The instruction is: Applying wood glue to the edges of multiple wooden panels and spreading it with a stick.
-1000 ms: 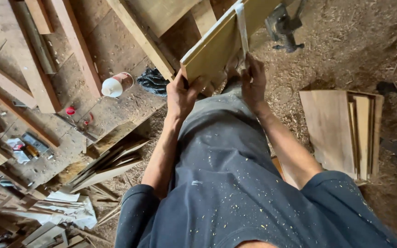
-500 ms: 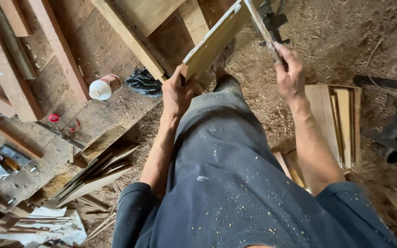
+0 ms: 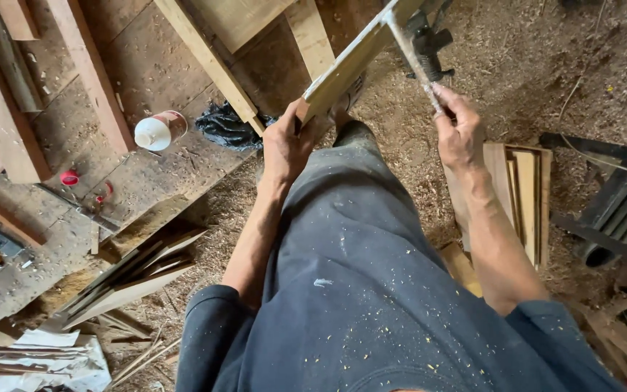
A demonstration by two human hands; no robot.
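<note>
Right hand [image 3: 459, 134] shifted rightward, pinching clamp bar [image 3: 414, 51] | left hand [image 3: 288, 141] grips board [image 3: 350, 62] end | board top cut off.

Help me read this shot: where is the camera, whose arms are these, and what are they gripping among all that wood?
The camera sits on the person's head and looks straight down, so the dark dusty clothing filling the middle is their own body. The left hand grips the lower end of a pale wooden board that runs up and out of the top of the picture. The right hand pinches a thin metal bar of a dark clamp-like tool sitting on that board. Below lie a sawdust-covered floor, a stack of thin boards by the right arm, more thin boards on the left, and a white-capped bottle on the wooden planks.
</note>
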